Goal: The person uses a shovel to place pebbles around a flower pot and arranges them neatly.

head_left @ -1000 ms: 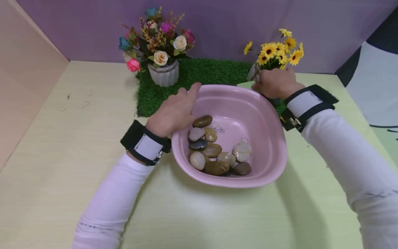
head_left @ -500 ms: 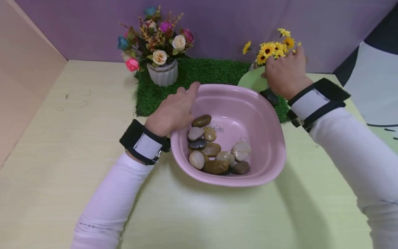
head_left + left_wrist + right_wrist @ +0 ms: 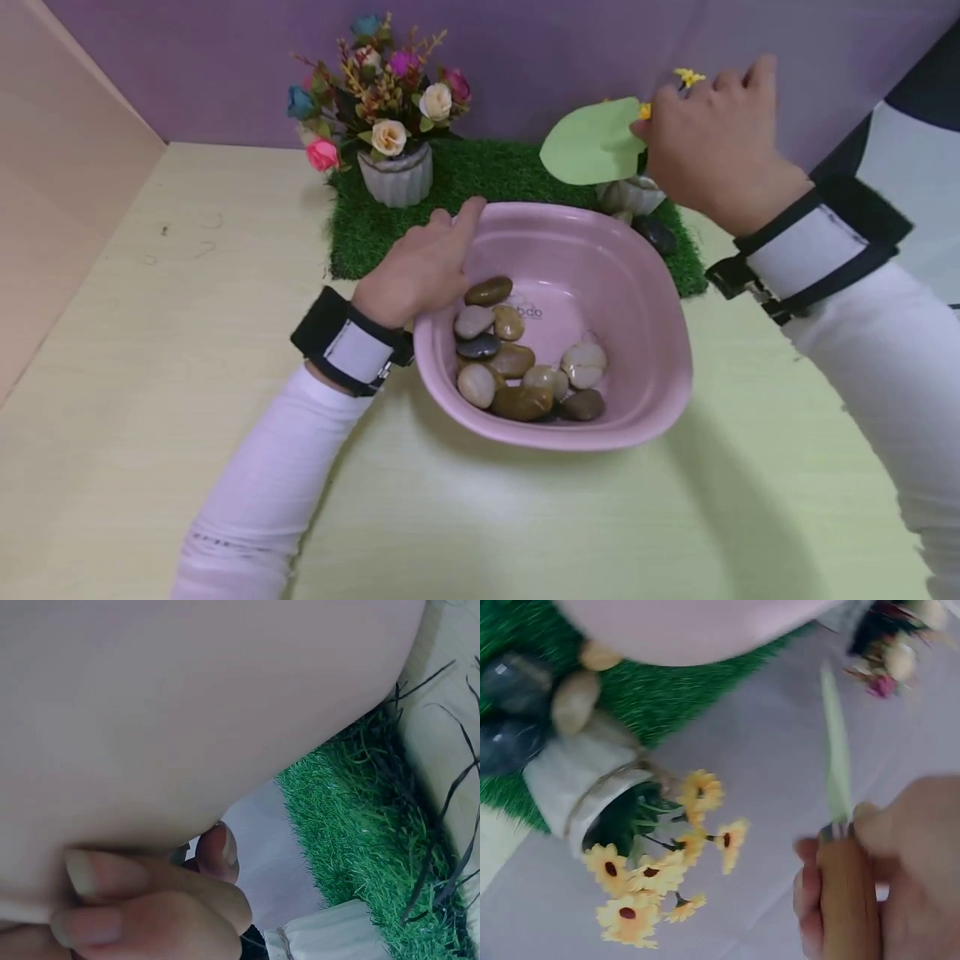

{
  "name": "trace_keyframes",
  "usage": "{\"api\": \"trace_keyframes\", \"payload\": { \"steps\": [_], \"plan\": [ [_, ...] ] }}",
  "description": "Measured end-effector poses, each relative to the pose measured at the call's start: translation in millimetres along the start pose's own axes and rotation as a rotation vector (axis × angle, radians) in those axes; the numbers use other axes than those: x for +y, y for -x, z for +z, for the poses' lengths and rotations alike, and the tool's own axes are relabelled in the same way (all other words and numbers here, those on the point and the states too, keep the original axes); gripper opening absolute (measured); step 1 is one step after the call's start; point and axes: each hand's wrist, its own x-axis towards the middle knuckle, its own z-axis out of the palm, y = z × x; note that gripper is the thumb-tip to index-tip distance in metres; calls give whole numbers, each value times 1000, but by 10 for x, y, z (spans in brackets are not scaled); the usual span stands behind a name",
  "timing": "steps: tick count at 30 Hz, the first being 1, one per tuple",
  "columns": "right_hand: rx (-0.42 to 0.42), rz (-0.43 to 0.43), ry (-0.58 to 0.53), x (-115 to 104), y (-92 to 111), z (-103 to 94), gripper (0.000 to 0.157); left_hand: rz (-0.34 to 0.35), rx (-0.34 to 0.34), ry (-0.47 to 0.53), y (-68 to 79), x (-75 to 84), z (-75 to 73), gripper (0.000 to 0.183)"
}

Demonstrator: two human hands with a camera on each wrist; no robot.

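Purple back wall [image 3: 525, 50], pale wood-grain tabletop [image 3: 150, 375], pinkish side panel [image 3: 52, 167]

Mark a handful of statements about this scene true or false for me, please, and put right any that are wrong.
1. The left hand holds the pink basin by its edge. True.
2. Both hands hold the basin. False: the right hand holds a green tool by its wooden handle.
3. Stones lie in the basin. True.
4. The roses and yellow flowers have separate pots. True.
5. No stones lie outside the basin. False: dark stones lie by the yellow flowers' pot.
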Motion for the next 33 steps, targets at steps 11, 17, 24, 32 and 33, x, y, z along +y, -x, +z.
{"api": "trace_keyframes", "payload": {
  "steps": [11, 17, 24, 32, 33],
  "plan": [
    [-161, -198, -201, -13, 42, -67, 26, 5, 2, 12, -17, -7, -2, 79],
    [-77, -266, -99, -189, 149, -51, 26, -1, -5, 28, -21, 4, 6, 83],
    [-73, -269, 21, -353, 237, -139, 28, -17, -5, 30, -4, -1, 4, 85],
    [21, -294, 65, -374, 342, -117, 24, -6, -7, 14, -5, -4, 4, 84],
    [17, -296, 59, -377, 350, -101, 23, -6, -10, 13, -5, -4, 5, 84]
  ]
}}
